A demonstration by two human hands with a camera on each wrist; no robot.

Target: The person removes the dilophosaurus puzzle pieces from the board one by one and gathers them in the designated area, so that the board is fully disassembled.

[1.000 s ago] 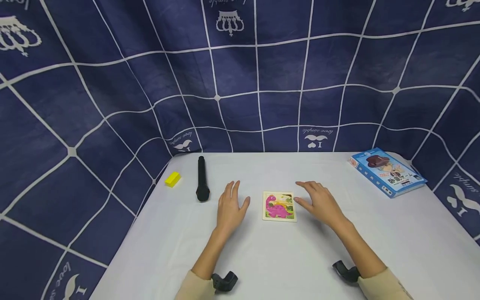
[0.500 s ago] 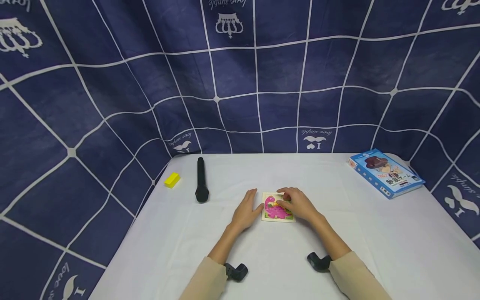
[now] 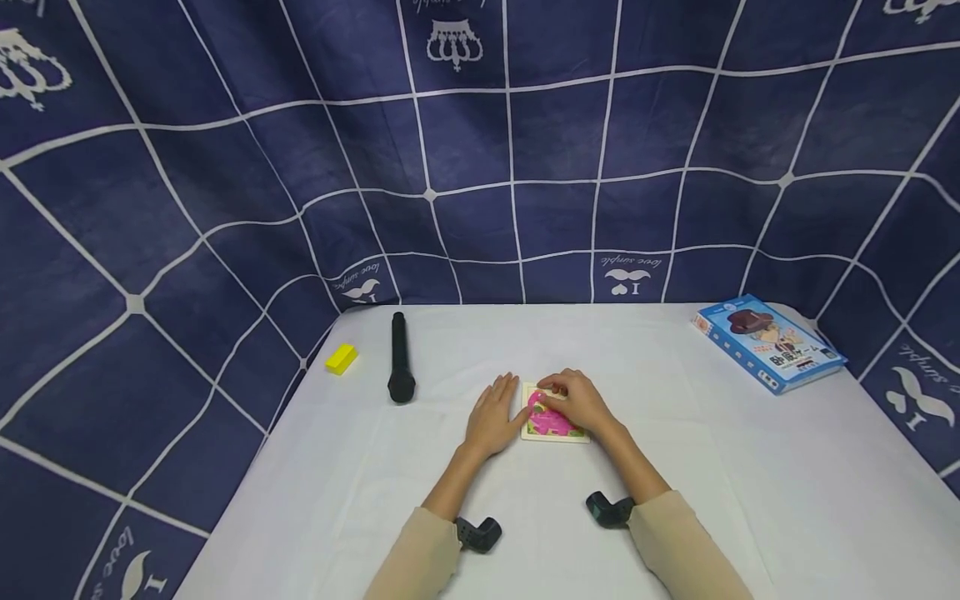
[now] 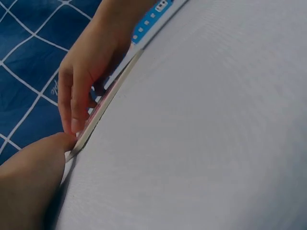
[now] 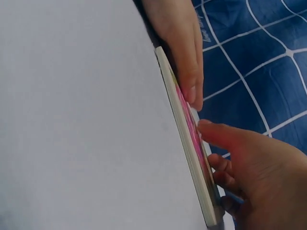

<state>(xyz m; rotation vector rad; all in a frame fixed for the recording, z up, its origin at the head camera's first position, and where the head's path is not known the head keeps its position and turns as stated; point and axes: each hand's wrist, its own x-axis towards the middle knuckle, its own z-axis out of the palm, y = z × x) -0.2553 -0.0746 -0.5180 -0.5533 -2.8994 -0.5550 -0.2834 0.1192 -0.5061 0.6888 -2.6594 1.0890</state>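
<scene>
A square wooden jigsaw puzzle (image 3: 553,427) with a pink dinosaur picture and a pale frame lies flat on the table. My left hand (image 3: 491,423) rests along its left side, fingers straight, the thumb reaching over the frame onto the picture. From the right, my right hand (image 3: 581,406) bends over the top half, thumb and fingertips right at the picture and covering part of it. The right wrist view shows the right thumb (image 5: 208,125) close over the puzzle's face, other fingers curled below. I cannot tell whether these fingers pinch a piece.
A black microphone (image 3: 401,358) lies at the back left, beside a small yellow block (image 3: 341,359). At the back right sits a blue box (image 3: 771,342) with a cartoon figure. A dark blue gridded curtain (image 3: 480,150) hangs behind the white table (image 3: 540,517).
Both hands have come in to the puzzle from either side. Over the last half second the right hand has shifted left across the picture, while the left thumb has moved onto the frame.
</scene>
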